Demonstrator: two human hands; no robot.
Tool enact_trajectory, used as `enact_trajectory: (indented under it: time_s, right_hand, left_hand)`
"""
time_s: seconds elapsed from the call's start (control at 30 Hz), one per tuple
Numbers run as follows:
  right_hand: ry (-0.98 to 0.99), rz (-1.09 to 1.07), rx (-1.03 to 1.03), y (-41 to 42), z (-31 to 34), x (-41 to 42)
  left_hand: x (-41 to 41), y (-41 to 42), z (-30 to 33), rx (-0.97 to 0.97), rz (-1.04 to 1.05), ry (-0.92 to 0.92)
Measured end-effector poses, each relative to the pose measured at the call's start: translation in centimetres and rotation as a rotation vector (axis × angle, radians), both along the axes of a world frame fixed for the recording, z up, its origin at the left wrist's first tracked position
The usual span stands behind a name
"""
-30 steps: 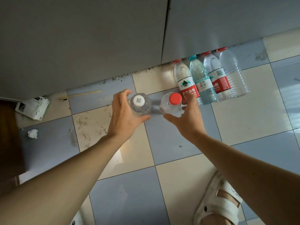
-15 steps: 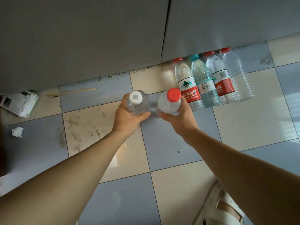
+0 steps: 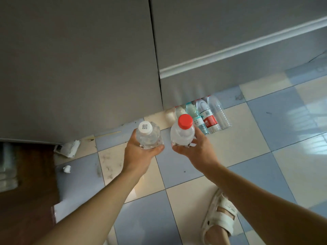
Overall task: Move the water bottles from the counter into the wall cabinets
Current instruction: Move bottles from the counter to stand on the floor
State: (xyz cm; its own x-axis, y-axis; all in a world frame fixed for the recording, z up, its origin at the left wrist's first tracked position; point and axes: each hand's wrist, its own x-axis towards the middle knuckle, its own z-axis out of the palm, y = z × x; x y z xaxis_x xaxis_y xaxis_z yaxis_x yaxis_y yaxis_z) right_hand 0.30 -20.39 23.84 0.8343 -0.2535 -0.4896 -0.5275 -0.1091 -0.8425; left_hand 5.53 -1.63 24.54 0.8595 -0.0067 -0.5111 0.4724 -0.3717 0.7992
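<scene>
Two held bottles (image 3: 149,136) (image 3: 182,134); four floor bottles (image 3: 203,115); one sandal (image 3: 220,214).

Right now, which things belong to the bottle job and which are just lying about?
Job: clear white-capped plastic bottle in left hand; clear red-capped plastic bottle in right hand; four bottles by the grey cabinet.
Lying about: crumpled white paper; torn white box; thin wooden stick.
</scene>
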Motion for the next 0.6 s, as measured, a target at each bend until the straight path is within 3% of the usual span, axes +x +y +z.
enact_trajectory:
  time_s: [0.37,0.6]
  right_hand:
    - [-0.113,0.189,-0.098,-2.4,33.1,2.1]
    - [-0.228,0.18,-0.13,-0.7,48.7,2.3]
  left_hand:
    - [1.2,0.6,32.4,-0.08,-0.018,-0.134]
    - [0.9,3.9,46.9,-0.137,-0.083,-0.194]
